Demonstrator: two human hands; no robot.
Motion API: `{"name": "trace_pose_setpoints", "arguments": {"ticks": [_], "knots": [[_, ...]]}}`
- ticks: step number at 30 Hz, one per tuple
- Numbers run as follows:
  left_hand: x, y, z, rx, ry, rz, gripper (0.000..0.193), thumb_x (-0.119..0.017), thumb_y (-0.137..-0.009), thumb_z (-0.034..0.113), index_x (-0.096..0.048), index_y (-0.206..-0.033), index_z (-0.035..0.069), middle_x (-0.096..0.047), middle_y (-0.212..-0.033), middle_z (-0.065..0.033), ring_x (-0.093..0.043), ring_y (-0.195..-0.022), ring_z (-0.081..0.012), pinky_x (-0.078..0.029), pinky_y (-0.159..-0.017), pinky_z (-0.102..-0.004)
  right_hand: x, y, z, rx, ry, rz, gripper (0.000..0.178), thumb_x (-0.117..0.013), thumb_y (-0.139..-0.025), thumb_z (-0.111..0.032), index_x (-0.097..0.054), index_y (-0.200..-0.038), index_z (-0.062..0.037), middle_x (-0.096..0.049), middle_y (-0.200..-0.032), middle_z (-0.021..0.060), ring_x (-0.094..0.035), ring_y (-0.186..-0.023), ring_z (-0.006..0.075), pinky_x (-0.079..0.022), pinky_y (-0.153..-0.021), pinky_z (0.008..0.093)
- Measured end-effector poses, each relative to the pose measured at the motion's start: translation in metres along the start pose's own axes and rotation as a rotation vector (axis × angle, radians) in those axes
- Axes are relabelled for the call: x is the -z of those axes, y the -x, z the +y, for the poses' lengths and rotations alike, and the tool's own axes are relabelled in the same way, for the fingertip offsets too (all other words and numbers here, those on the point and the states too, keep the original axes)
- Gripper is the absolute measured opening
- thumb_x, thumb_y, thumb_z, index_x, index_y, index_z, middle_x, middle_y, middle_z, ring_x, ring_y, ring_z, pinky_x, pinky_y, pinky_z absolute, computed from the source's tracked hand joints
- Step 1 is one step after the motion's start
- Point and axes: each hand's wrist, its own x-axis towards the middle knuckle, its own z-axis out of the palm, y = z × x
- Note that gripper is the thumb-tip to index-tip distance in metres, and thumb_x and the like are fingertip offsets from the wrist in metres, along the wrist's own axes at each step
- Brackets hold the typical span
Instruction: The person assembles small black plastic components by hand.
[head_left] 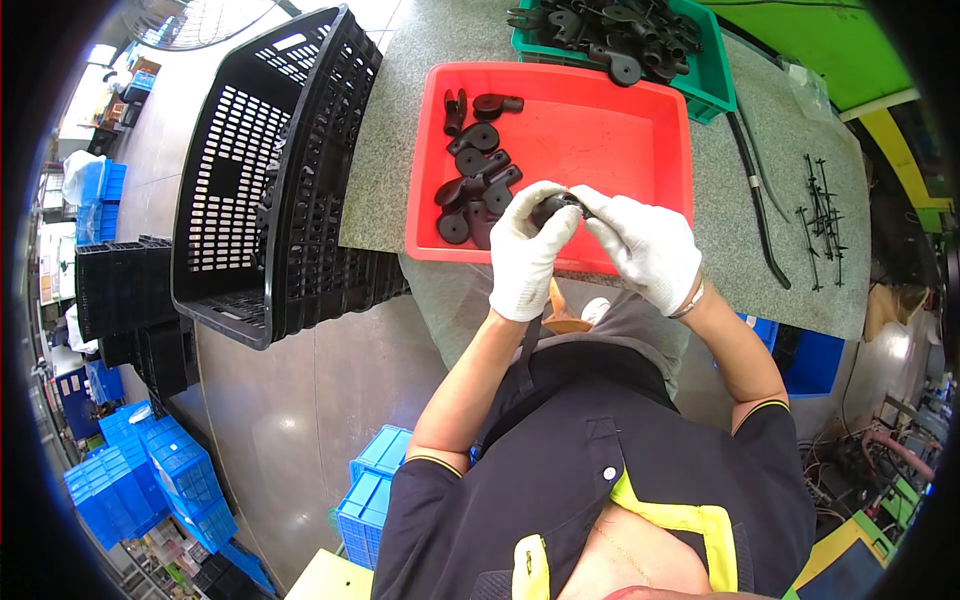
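Both my hands wear white gloves and meet over the near edge of a red tray point(600, 130). My left hand point(527, 258) and my right hand point(648, 247) together grip one small black plastic part point(553, 207), mostly hidden by the fingers. Several similar black parts point(477, 175) with round ends lie in the left half of the red tray. The tray rests on a grey speckled table point(760, 190).
A green tray point(712, 80) full of black parts stands behind the red one. A large black slatted crate point(265, 180) leans at the table's left. Thin black rods point(822, 210) and a cable point(755, 190) lie at the right. Blue crates point(150, 470) sit on the floor.
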Motion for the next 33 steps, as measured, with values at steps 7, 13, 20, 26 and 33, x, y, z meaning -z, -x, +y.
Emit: {"name": "trace_pose_setpoints", "arguments": {"ticks": [7,13,20,26,33], "knots": [[0.000,-0.001,-0.005,-0.045,0.025,0.019,0.022,-0.067,-0.084,0.001,-0.061,-0.105,0.000,-0.061,-0.095,-0.0026,-0.056,-0.087,-0.0085,-0.047,-0.081,-0.0236,-0.001,0.000,-0.006,-0.033,0.008,0.015,0.032,-0.061,-0.088,-0.020,-0.059,-0.120,-0.0139,-0.061,-0.076,0.0081,-0.063,-0.065,0.0250,-0.050,-0.057,0.0350],[-0.001,-0.001,-0.001,-0.071,0.056,0.137,0.016,-0.064,-0.089,0.006,-0.058,-0.105,0.003,-0.059,-0.088,-0.0035,-0.057,-0.075,-0.0116,-0.048,-0.069,-0.0263,-0.018,-0.003,-0.002,-0.051,-0.099,0.193,0.026,-0.059,-0.091,-0.021,-0.059,-0.116,-0.0134,-0.067,-0.088,0.0129,-0.066,-0.074,0.0303,-0.051,-0.060,0.0379],[0.050,-0.018,0.063,-0.556,-0.506,0.428,0.012,-0.062,-0.090,0.016,-0.059,-0.096,0.007,-0.055,-0.088,-0.0025,-0.054,-0.078,-0.0167,-0.048,-0.071,-0.0367,-0.022,-0.010,0.026,-0.317,-0.093,-0.138,0.020,-0.056,-0.092,-0.027,-0.058,-0.098,-0.0078,-0.062,-0.083,0.0169,-0.062,-0.079,0.0367,-0.048,-0.067,0.0446],[0.167,-0.025,0.154,-0.700,-0.108,0.772,0.014,-0.063,-0.091,0.011,-0.061,-0.104,0.005,-0.059,-0.095,-0.0040,-0.057,-0.081,-0.0127,-0.052,-0.068,-0.0281,-0.061,-0.049,0.025,-0.124,-0.252,-0.164,0.017,-0.061,-0.087,-0.021,-0.058,-0.096,-0.0072,-0.060,-0.085,0.0161,-0.060,-0.082,0.0357,-0.048,-0.070,0.0427],[0.251,-0.029,0.175,-0.444,-0.932,0.743,0.035,-0.065,-0.090,0.019,-0.061,-0.116,-0.004,-0.065,-0.111,-0.0132,-0.060,-0.101,-0.0196,-0.048,-0.088,-0.0308,-0.123,-0.090,0.013,0.030,-0.123,-0.178,0.027,-0.065,-0.085,-0.026,-0.056,-0.106,-0.0116,-0.060,-0.097,0.0122,-0.061,-0.090,0.0339,-0.050,-0.077,0.0421]]}}
